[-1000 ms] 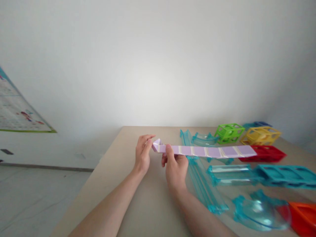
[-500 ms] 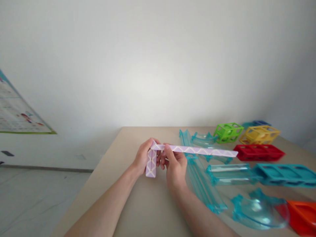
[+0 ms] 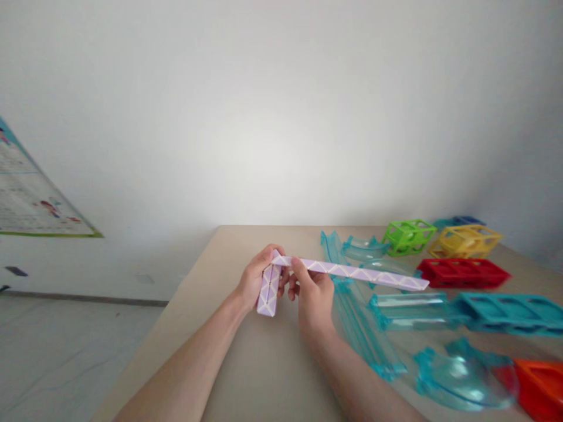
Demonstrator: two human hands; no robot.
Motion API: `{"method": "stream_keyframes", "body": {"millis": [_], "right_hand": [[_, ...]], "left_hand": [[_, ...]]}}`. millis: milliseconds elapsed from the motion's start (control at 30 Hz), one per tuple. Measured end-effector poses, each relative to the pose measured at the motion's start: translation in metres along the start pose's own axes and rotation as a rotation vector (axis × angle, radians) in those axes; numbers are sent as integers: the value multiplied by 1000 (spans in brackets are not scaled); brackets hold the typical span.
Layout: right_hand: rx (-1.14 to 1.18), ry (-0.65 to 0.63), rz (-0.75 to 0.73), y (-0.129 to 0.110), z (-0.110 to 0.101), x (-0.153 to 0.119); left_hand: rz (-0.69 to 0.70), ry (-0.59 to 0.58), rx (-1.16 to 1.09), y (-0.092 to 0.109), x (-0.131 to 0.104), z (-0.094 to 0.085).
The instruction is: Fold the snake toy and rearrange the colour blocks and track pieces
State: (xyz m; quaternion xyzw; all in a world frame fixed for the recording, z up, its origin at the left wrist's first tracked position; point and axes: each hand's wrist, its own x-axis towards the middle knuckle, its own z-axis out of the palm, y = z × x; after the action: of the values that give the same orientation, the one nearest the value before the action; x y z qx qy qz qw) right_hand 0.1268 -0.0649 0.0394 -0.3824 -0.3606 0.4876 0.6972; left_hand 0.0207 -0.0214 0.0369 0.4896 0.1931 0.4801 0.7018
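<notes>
A lilac snake puzzle [image 3: 365,274] with white zigzag lines is held above the table. Its folded part hangs down at the left, and one long straight arm reaches right, sloping slightly downward. My left hand [image 3: 255,280] is closed around the folded part near its upper corner. The thumb and fingers of my right hand [image 3: 314,293] pinch the straight arm close to that corner. Some fingertips of both hands are partly hidden behind the puzzle.
On the right of the table [image 3: 193,293] lie clear teal track pieces [image 3: 363,328], a green frame block [image 3: 409,237], a yellow one [image 3: 466,240], a red one [image 3: 464,273], a teal one [image 3: 512,313] and an orange one [image 3: 543,384]. A wall stands behind.
The far right end of the puzzle's straight arm has dipped slightly, and the folded part has tilted a little to the left. Both hands keep their hold.
</notes>
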Motion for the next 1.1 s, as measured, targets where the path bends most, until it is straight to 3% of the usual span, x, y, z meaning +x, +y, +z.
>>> {"method": "stream_keyframes", "body": {"millis": [767, 967, 1100], "right_hand": [[-157, 110, -62, -6, -1, -1], [50, 61, 29, 3, 1, 2], [134, 20, -22, 4, 1, 1]], "left_hand": [[-96, 72, 43, -2, 1, -1], [-64, 72, -26, -1, 1, 4], [-94, 81, -2, 1, 2, 5]]}}
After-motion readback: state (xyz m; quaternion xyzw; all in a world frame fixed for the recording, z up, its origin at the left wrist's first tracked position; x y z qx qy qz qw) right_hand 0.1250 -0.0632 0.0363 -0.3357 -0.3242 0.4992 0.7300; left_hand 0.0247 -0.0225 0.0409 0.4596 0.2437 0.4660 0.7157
